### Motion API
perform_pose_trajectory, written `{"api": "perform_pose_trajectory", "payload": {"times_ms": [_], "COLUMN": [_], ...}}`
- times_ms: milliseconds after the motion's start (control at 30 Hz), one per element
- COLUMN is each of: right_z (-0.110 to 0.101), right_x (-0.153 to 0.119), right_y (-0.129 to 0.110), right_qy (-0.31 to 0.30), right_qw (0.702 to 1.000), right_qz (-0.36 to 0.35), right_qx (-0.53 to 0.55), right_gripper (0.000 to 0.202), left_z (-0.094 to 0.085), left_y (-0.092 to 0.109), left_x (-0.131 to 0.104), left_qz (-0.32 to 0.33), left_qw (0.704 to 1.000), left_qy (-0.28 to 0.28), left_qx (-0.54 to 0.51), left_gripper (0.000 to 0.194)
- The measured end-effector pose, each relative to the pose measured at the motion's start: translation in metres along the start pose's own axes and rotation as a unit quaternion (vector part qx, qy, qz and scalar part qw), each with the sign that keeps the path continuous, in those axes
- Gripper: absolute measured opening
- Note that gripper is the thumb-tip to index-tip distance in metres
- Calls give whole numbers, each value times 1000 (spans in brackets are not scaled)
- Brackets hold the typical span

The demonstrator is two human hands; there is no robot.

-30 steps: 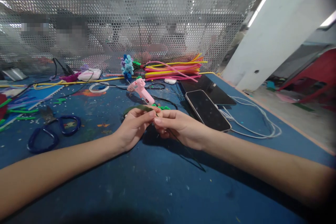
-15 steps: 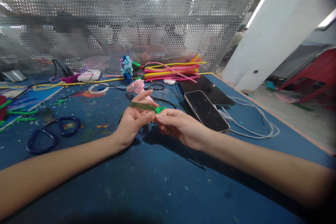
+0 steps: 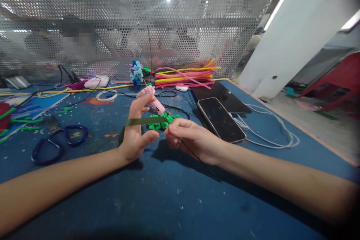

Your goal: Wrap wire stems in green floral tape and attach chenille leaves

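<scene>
A perforated metal screen (image 3: 112,3) spans the back, and a paint-marked blue table (image 3: 182,210) fills the space before it. Both bare forearms reach in low from the two sides, and the hands meet near the middle. The right hand (image 3: 194,138) lies on its side, wrist nearly straight, thumb pressed against the curled index finger in a narrow pinch on a thin dark wire stem (image 3: 188,148). The left hand (image 3: 137,131) stands upright with its wrist bent up, thumb held well apart from the raised, bent fingers in a wide spread.

Beyond the right hand lie a black tablet (image 3: 234,99) and, overlapping it, a smartphone (image 3: 221,118), screen up. The bundle of pink, yellow and orange pipe cleaners (image 3: 185,77) rests near the screen, and blue-handled scissors (image 3: 56,130) lie left of the left hand. A pink hot glue gun (image 3: 158,107) sits just behind the fingers.

A dark green tape strip (image 3: 146,121) runs taut from the right hand's pinch across the left hand's fingers. Bright green pipe-cleaner leaves (image 3: 155,124) show behind the strip, beside the pinched stem, whose dark tail slants down toward the table under the right wrist.
</scene>
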State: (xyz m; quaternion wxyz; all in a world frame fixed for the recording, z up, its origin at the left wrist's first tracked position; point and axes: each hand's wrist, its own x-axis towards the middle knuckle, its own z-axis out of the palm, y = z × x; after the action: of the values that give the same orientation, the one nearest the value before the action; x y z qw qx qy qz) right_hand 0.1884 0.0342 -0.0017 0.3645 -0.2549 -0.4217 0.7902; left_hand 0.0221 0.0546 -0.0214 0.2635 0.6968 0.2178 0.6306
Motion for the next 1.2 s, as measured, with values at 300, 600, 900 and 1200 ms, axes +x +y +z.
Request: {"api": "perform_pose_trajectory", "payload": {"times_ms": [300, 600, 900, 1200], "right_z": [1, -1, 0, -25], "right_x": [1, 1, 0, 3], "right_y": [2, 2, 2, -15], "right_qy": [45, 42, 35, -162], "right_qw": [997, 997, 997, 977], "right_qz": [-38, -26, -3, 115], "right_qx": [-52, -63, -62, -72], "right_gripper": [30, 28, 29, 29], "left_z": [6, 9, 12, 13], "left_y": [8, 2, 6, 12], "left_x": [0, 0, 3, 3], "left_qz": [-210, -264, -298, -382], "left_qw": [975, 955, 939, 883], "left_qy": [-43, -16, 1, -73], "left_qx": [-63, -138, -172, -264], "left_gripper": [14, 8, 17, 27]}}
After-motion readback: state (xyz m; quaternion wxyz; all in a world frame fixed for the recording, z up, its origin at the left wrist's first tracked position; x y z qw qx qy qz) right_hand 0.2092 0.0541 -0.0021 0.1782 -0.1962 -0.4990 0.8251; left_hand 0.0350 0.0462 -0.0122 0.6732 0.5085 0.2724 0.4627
